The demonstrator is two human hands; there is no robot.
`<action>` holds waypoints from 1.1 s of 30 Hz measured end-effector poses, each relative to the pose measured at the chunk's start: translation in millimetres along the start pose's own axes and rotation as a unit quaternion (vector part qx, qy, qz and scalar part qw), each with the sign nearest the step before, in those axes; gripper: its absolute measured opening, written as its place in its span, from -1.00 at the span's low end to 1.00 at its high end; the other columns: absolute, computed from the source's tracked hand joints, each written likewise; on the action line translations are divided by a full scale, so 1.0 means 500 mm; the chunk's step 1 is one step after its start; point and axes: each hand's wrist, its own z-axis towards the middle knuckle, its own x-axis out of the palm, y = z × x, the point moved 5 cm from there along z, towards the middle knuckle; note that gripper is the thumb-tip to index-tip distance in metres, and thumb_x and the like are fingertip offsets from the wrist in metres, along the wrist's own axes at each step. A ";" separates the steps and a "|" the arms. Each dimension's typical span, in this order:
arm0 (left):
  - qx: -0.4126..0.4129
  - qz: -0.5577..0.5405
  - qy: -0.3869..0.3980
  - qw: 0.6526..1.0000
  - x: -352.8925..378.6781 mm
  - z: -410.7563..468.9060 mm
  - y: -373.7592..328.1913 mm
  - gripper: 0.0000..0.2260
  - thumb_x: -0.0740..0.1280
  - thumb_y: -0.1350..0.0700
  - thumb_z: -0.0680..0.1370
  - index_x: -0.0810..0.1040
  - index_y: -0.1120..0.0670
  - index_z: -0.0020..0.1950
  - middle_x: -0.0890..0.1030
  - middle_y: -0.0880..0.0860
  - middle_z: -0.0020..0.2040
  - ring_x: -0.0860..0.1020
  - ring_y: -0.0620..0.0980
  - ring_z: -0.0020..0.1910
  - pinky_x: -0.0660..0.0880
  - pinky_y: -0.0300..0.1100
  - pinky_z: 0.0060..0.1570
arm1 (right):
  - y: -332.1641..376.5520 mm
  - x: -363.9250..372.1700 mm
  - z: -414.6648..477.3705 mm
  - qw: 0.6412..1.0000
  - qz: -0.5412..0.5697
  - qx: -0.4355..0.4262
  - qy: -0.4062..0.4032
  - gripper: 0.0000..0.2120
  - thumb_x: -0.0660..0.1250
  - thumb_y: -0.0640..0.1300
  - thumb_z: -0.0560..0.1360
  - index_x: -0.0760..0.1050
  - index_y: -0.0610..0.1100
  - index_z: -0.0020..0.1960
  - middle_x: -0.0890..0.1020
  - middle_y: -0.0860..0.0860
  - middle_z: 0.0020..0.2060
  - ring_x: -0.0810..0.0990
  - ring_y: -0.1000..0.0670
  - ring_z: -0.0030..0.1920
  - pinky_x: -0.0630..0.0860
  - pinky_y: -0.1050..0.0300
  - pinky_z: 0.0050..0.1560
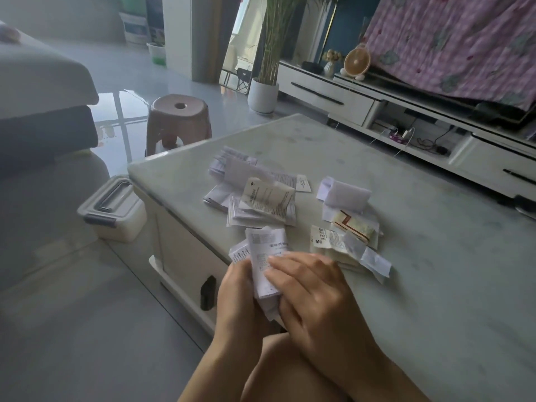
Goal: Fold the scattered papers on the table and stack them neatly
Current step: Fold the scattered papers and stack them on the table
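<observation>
Both hands meet at the near left edge of the table [435,256], working on a printed paper [265,253] that stands partly upright above the edge, with a few more sheets bunched behind and below it. The left hand [240,288] grips the paper's left side, fingers curled round it from behind. The right hand [313,294] lies over the lower right part of the same paper, its fingers nearly straight and pressing flat on the sheet; its thumb is hidden. 2 loose groups of papers lie on the tabletop beyond the hands: a left pile [255,198] of white printed leaflets, some half folded and overlapping, and a right pile [345,227] of smaller slips, 1 with a red and tan print, well apart from the left pile. On the floor left of the table sits a lidded plastic box [113,210] with a handle, and farther back a brown stool [178,120]. A white plant pot [262,94] stands beside a low white cabinet [333,97].
</observation>
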 end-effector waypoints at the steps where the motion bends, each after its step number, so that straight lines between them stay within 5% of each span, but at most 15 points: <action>1: -0.001 -0.013 0.012 1.000 0.004 -0.004 -0.002 -0.70 0.11 0.07 0.57 0.56 0.21 -0.11 0.55 0.14 -0.29 0.56 0.00 -0.38 0.51 -0.26 -0.43 | 0.002 0.003 0.001 1.000 0.028 -0.001 0.011 -0.75 0.21 -0.25 0.48 0.62 -0.22 0.05 0.64 -0.09 0.07 0.57 -0.08 0.12 0.42 0.03 0.19; 5: -0.009 -0.025 0.060 0.998 0.012 -0.013 -0.006 -0.45 0.15 -0.23 0.48 0.58 0.23 0.07 0.66 0.21 -0.12 0.66 0.07 -0.19 0.60 -0.17 -0.27 | 0.003 0.017 -0.004 0.991 0.103 0.015 0.082 -0.73 0.23 -0.13 0.50 0.62 -0.19 0.08 0.62 -0.07 0.15 0.54 -0.05 0.23 0.40 0.02 0.30; 10: 0.029 0.054 0.010 0.998 -0.003 -0.009 -0.010 -0.80 0.24 0.12 0.55 0.53 0.20 0.08 0.66 0.15 -0.23 0.63 0.01 -0.34 0.58 -0.16 -0.42 | -0.031 0.001 0.008 0.940 0.281 0.192 0.007 -0.85 0.28 -0.17 0.47 0.61 -0.08 -0.03 0.65 0.08 0.00 0.56 0.15 0.12 0.41 0.28 0.19; 13: 0.024 0.073 -0.002 0.997 -0.008 -0.009 -0.005 -0.84 0.25 0.12 0.56 0.55 0.15 0.05 0.68 0.10 -0.23 0.64 -0.02 -0.34 0.60 -0.15 -0.38 | -0.125 -0.009 -0.012 0.913 0.241 0.325 -0.050 -0.80 0.35 -0.22 0.46 0.55 0.01 0.03 0.61 0.12 -0.02 0.52 0.23 0.04 0.42 0.37 0.09; 16: 0.012 0.086 0.003 0.996 -0.010 -0.008 0.005 -0.85 0.25 0.12 0.55 0.55 0.14 0.03 0.68 0.10 -0.21 0.65 -0.01 -0.33 0.62 -0.10 -0.33 | -0.227 -0.002 -0.061 0.896 0.141 0.420 0.040 -0.54 0.40 -0.22 0.42 0.41 -0.06 0.29 0.50 0.09 0.18 0.44 0.08 0.24 0.31 0.35 0.16; 19: -0.002 0.101 0.017 0.995 -0.006 -0.007 0.012 -0.87 0.26 0.13 0.55 0.56 0.13 -0.01 0.68 0.09 -0.22 0.64 -0.01 -0.34 0.60 -0.07 -0.28 | -0.257 0.024 -0.100 0.882 0.113 0.426 0.167 -0.33 0.41 -0.10 0.43 0.21 -0.08 0.46 0.33 0.07 0.40 0.31 0.08 0.37 0.15 0.42 0.23; 21: -0.009 0.108 0.025 0.994 -0.002 -0.007 0.015 -0.87 0.26 0.13 0.55 0.57 0.13 -0.02 0.68 0.09 -0.23 0.64 -0.01 -0.35 0.60 -0.06 -0.30 | -0.261 0.035 -0.109 0.871 0.130 0.440 0.176 -0.31 0.40 -0.07 0.44 0.17 -0.08 0.48 0.30 0.02 0.43 0.32 0.06 0.37 0.14 0.45 0.21; 29: -0.008 0.139 0.030 0.990 0.008 0.010 0.019 -0.84 0.26 0.12 0.56 0.56 0.13 0.07 0.66 0.10 -0.20 0.63 -0.02 -0.36 0.59 -0.15 -0.41 | -0.274 0.007 -0.112 0.882 0.057 0.421 0.202 -0.63 0.14 -0.33 0.51 0.48 -0.11 0.26 0.58 -0.11 0.17 0.52 -0.14 0.16 0.37 0.17 0.05; 33: 0.000 0.143 0.048 0.988 0.010 0.003 0.022 -0.86 0.26 0.08 0.56 0.57 0.08 0.02 0.68 0.05 -0.25 0.64 -0.03 -0.36 0.60 -0.12 -0.39 | -0.306 -0.046 -0.100 0.866 0.086 0.492 0.028 -0.80 0.15 -0.33 0.53 0.46 -0.18 0.10 0.58 -0.16 -0.15 0.51 -0.17 -0.15 0.27 0.14 -0.25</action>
